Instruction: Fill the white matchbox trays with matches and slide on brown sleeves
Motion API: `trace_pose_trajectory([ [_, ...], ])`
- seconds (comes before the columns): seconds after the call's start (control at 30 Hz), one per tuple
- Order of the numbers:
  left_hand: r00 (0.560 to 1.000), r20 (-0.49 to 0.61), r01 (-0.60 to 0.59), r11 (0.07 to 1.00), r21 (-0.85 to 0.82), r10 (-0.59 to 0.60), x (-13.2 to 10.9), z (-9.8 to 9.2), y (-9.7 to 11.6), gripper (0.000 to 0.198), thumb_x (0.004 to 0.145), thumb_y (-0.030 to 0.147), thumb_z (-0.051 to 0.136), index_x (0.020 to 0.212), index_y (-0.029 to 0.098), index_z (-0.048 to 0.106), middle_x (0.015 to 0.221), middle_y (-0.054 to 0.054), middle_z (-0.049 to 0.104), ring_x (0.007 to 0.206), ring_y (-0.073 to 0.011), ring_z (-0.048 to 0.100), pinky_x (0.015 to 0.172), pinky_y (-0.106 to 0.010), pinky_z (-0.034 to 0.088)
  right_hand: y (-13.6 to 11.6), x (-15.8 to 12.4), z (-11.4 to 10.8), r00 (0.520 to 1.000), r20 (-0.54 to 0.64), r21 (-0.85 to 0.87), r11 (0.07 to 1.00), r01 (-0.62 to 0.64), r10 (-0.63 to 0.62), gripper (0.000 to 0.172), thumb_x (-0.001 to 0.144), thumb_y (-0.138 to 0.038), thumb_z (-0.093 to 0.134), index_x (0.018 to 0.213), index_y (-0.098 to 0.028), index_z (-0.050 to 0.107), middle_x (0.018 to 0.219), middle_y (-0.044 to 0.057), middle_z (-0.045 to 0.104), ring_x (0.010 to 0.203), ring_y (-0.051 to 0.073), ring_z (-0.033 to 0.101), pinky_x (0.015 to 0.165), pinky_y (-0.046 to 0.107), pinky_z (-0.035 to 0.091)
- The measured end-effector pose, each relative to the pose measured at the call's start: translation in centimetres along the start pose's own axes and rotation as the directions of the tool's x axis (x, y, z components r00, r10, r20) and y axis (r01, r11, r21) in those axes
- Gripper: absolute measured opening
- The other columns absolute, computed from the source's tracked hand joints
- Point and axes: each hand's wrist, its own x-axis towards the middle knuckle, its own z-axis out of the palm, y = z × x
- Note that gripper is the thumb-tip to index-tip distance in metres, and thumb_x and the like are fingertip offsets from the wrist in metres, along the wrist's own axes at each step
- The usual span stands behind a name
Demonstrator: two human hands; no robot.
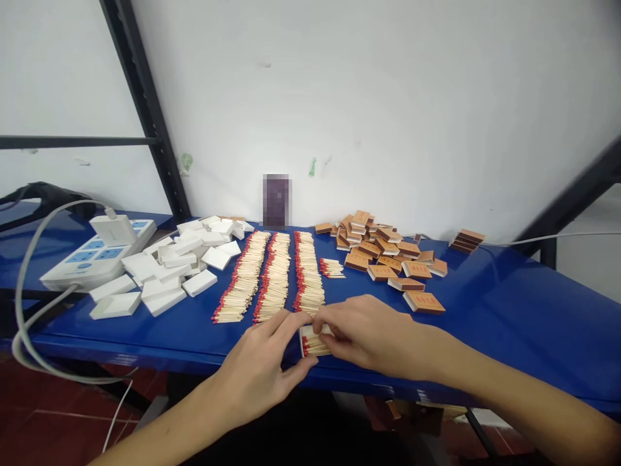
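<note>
Near the table's front edge is a small white matchbox tray (303, 343) with red-headed matches (313, 346) lying in it. My left hand (264, 359) grips the tray's left end, fingers at the far side and thumb at the near side. Reaching over the right part of the tray, my right hand (361, 333) has its thumb and fingers bent together on the matches; its fingertips are partly hidden. Just beyond my hands lie three long rows of matches (308, 272), heads to the left. A small separate bunch of matches (332, 268) sits to their right.
White matchbox trays (179, 255) are heaped at the left, beside a power strip (104, 252) with a plugged-in charger and cable. Brown matchbox sleeves (383, 249) are piled at the right; a small stack (467, 240) stands farther right. A blurred dark rectangle (276, 200) leans against the wall.
</note>
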Motion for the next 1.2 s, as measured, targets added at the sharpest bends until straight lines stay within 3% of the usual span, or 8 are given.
trace_pose_trajectory([
  [0.17, 1.000, 0.002, -0.021, 1.000, 0.011, 0.021, 0.1, -0.1, 0.2, 0.029, 0.092, 0.025, 0.061, 0.119, 0.024, 0.052, 0.107, -0.003, 0.064, 0.066, -0.0125, 0.060, 0.062, -0.026, 0.051, 5.1, 1.2, -1.7, 0.974, -0.133, -0.184, 0.961, -0.205, 0.183, 0.012, 0.091, -0.022, 0.051, 0.093, -0.021, 0.063, 0.072, 0.001, 0.063, 0.063, 0.015, 0.053, 0.058, 0.026, 0.029],
  [0.23, 1.000, 0.006, -0.014, 1.000, 0.020, 0.014, 0.1, -0.1, 0.2, 0.029, 0.092, 0.026, 0.060, 0.120, 0.024, 0.052, 0.105, -0.003, 0.064, 0.067, -0.0132, 0.061, 0.062, -0.026, 0.051, 7.8, 1.8, -2.0, 0.963, -0.103, -0.221, 0.938, -0.266, 0.248, 0.013, 0.090, -0.022, 0.051, 0.091, -0.020, 0.064, 0.074, 0.003, 0.064, 0.065, 0.016, 0.054, 0.059, 0.026, 0.030],
  [0.37, 1.000, 0.013, -0.024, 1.000, 0.014, 0.024, 0.1, -0.1, 0.2, 0.031, 0.091, 0.024, 0.062, 0.121, 0.024, 0.051, 0.106, -0.003, 0.064, 0.072, -0.0147, 0.063, 0.064, -0.027, 0.052, 11.3, 2.4, -1.5, 0.961, -0.046, -0.140, 0.951, -0.275, 0.271, 0.016, 0.088, -0.025, 0.052, 0.089, -0.019, 0.067, 0.077, 0.004, 0.065, 0.069, 0.016, 0.055, 0.061, 0.026, 0.033],
  [0.5, 1.000, 0.008, -0.026, 1.000, 0.006, 0.026, 0.1, 0.0, 0.1, 0.031, 0.091, 0.024, 0.062, 0.120, 0.025, 0.051, 0.107, -0.003, 0.064, 0.075, -0.0158, 0.064, 0.068, -0.029, 0.052, 12.2, 2.4, -0.8, 0.966, -0.019, -0.041, 0.965, -0.260, 0.260, 0.022, 0.090, -0.030, 0.050, 0.088, -0.017, 0.068, 0.069, 0.002, 0.061, 0.060, 0.014, 0.051, 0.059, 0.025, 0.034],
  [0.7, 1.000, 0.020, -0.017, 1.000, 0.014, 0.017, 0.2, -0.1, 0.1, 0.032, 0.091, 0.025, 0.062, 0.121, 0.025, 0.050, 0.106, -0.002, 0.063, 0.068, -0.0134, 0.061, 0.064, -0.027, 0.051, 10.7, 1.6, -1.6, 0.957, 0.016, -0.052, 0.956, -0.288, 0.289, 0.017, 0.089, -0.028, 0.050, 0.082, -0.018, 0.062, 0.069, 0.001, 0.058, 0.060, 0.014, 0.047, 0.057, 0.026, 0.032],
  [0.87, 1.000, 0.002, -0.006, 0.999, 0.042, 0.006, 0.1, 0.0, 0.1, 0.042, 0.090, 0.028, 0.064, 0.127, 0.025, 0.045, 0.106, -0.002, 0.065, 0.067, -0.0140, 0.060, 0.063, -0.028, 0.052, 5.6, 0.4, -2.5, 0.974, 0.022, 0.003, 0.974, -0.225, 0.225, 0.018, 0.092, -0.031, 0.051, 0.084, -0.020, 0.063, 0.064, -0.002, 0.051, 0.056, 0.012, 0.043, 0.055, 0.026, 0.029],
  [1.03, 1.000, 0.016, 0.000, 1.000, 0.023, 0.000, 0.1, -0.1, 0.1, 0.045, 0.089, 0.027, 0.066, 0.128, 0.026, 0.044, 0.105, -0.002, 0.065, 0.066, -0.0140, 0.059, 0.062, -0.027, 0.051, 1.0, -0.2, -0.3, 0.995, 0.069, 0.074, 0.994, -0.079, 0.074, 0.009, 0.089, -0.024, 0.055, 0.084, -0.020, 0.062, 0.074, -0.001, 0.060, 0.061, 0.011, 0.047, 0.059, 0.025, 0.032],
  [1.2, 0.999, 0.033, -0.001, 1.000, 0.010, 0.001, 0.1, -0.2, 0.2, 0.037, 0.090, 0.028, 0.064, 0.124, 0.025, 0.048, 0.105, -0.003, 0.065, 0.069, -0.0145, 0.060, 0.064, -0.027, 0.051, 0.8, 0.1, -0.2, 0.995, 0.025, 0.067, 0.992, -0.103, 0.101, 0.011, 0.088, -0.024, 0.057, 0.084, -0.021, 0.066, 0.070, -0.001, 0.061, 0.059, 0.011, 0.050, 0.057, 0.025, 0.032],
])
